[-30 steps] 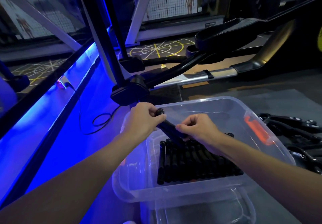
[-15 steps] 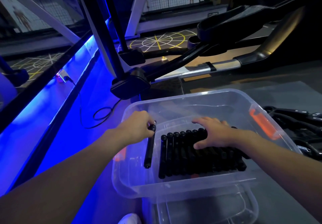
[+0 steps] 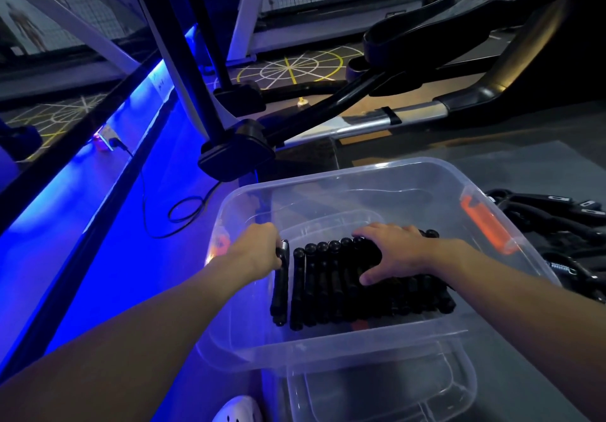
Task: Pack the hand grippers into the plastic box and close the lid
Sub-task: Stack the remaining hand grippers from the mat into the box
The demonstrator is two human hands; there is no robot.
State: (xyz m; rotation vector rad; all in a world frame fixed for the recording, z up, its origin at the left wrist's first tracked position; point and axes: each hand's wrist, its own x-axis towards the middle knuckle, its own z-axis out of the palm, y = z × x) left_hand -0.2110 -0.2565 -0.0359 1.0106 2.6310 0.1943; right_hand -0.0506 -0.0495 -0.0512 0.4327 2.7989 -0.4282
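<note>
The clear box (image 3: 360, 172) sits on the grey floor (image 3: 492, 159), lid off. Inside it a row of black grippers (image 3: 328, 290) lies side by side against the near wall. Open room is left between their far ends and the far wall.

The left hand (image 3: 259, 247) is curled round the top of a gripper (image 3: 281, 290) at the row's left end. This gripper is just apart from its neighbour, and a narrow strip of room lies between it and the left wall. Its fingertips are hidden behind the hand.

The right hand (image 3: 393, 254) lies flat on the row with the fingers spread. It covers the middle handles, and the forearm hides the row's right end.

An orange latch (image 3: 485, 225) sits on the right rim. Beyond it, loose grippers (image 3: 557, 218) lie in a dark heap, cut off by the frame edge and too dim to count.

A clear lid (image 3: 377, 395) lies partly under the near rim, with its lower edge out of frame. To the left, a cable (image 3: 183, 211) loops on the blue-lit floor near a machine foot (image 3: 236, 152).
</note>
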